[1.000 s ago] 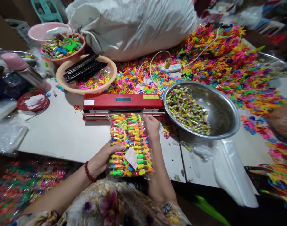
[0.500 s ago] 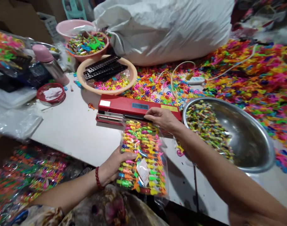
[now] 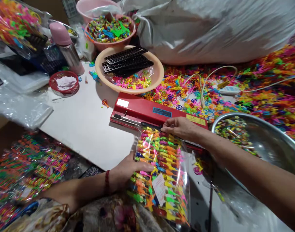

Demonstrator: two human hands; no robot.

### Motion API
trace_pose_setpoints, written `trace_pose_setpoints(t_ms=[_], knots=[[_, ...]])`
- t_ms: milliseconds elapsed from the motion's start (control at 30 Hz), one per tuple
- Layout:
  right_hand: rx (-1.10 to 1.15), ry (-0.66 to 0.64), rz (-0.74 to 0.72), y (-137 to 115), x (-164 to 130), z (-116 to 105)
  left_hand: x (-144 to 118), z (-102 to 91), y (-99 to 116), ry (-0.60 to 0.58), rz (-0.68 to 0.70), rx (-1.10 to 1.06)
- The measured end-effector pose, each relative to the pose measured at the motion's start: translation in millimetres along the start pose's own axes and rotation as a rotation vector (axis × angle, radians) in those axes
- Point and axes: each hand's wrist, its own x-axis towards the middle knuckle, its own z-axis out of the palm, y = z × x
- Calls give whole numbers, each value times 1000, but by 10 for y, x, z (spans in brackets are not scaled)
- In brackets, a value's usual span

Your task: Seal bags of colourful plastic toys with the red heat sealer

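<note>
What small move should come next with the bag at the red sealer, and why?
Probably press the red sealer bar down with the right hand. That hand rests on the bar's front edge, right where the open top of the clear toy bag meets the sealer, while the left hand grips the bag's left side and holds it flat on the white table.

Red sealer; multicoloured toy packet; peach basin.
</note>
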Motion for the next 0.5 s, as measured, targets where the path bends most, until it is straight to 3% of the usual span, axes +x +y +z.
trace_pose_setpoints(t_ms=[133, 333, 500], knots=[[-110, 8, 36, -60, -6, 57, -2, -10, 39, -16, 6, 14], [-99, -37, 68, -113, -20, 16, -66, 18, 118, -75, -34, 16], [-146, -51, 112, -183, 0, -7, -72, -11, 42, -120, -30, 23]])
